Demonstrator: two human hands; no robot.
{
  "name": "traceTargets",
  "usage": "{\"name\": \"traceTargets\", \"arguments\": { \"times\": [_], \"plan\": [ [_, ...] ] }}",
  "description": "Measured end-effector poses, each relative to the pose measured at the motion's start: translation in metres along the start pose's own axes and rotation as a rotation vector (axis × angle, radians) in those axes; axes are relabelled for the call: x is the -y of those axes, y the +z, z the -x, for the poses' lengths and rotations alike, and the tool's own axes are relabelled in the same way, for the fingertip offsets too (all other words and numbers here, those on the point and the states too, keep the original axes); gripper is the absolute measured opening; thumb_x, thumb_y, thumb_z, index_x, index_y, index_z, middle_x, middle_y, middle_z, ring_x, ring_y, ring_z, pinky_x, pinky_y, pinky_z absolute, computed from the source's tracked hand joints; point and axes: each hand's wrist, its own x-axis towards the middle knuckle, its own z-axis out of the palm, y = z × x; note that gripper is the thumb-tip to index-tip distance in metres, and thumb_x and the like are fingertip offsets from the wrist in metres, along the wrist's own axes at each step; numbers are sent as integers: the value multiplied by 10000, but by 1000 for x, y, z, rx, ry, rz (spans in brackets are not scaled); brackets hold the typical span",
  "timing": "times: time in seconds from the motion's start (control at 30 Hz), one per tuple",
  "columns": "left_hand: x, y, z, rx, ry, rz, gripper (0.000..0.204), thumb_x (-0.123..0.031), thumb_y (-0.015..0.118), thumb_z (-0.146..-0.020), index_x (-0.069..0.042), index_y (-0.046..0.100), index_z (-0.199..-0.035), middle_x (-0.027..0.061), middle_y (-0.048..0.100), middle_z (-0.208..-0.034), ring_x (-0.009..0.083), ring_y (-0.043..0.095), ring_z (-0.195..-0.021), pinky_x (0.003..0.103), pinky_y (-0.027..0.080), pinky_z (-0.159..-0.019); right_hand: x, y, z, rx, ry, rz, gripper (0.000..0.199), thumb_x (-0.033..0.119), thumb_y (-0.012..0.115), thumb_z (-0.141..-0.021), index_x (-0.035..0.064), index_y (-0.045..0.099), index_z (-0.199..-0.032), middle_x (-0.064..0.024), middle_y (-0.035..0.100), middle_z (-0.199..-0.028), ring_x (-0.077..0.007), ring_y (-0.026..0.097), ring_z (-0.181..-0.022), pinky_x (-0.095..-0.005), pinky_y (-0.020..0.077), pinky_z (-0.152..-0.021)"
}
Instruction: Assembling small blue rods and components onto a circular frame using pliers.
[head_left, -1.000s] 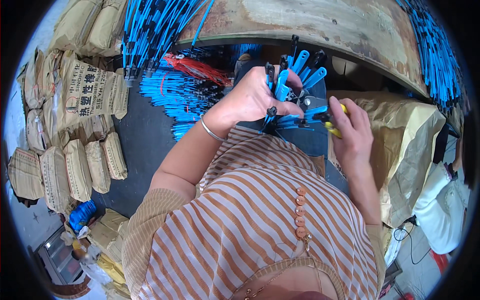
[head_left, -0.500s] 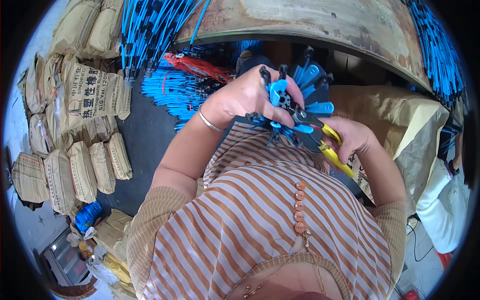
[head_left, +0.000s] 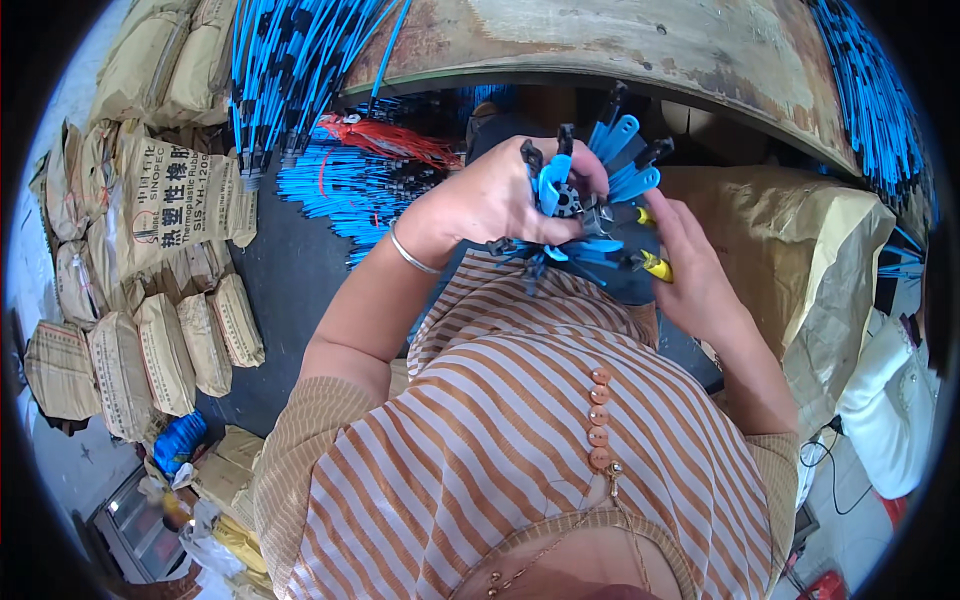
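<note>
Right hand (head_left: 700, 278) grasps yellow-handled tool (head_left: 656, 266), perhaps pliers, mostly hidden; left hand (head_left: 503, 197) clasps blue-black spoked piece (head_left: 566, 201), lower spokes blurred.

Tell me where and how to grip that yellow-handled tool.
Probably best to grip the yellow-handled tool by both handles, coming from the person's right, as the right hand does. The handles stand apart on that side, while the metal head points left into the blue-and-black cluster held by the left hand, so that end is crowded.
</note>
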Motion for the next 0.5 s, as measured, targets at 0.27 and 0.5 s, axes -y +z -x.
{"name": "traceTargets", "arguments": {
  "times": [0.27,0.5],
  "plan": [
    [0,2,2,-65,-23,28,304,-23,776,-595,-51,641,-865,13,614,-749,108,491,-624,225,425,-593,1,-6,-7,-57,-30,1,762,-157,533,-617,55,406,-1337,-161,462,-1196,-316,466,-1046,-364,405,-882],
    [-4,-1,-2,0,-4,6,317,-44,805,-568,-41,657,-848,5,603,-697,102,471,-594,220,413,-582,2,-16,-3,-121,-84,211,656,-129,590,-665,19,457,-1289,-144,548,-1069,-239,543,-865,-304,446,-717]
  ]
}}
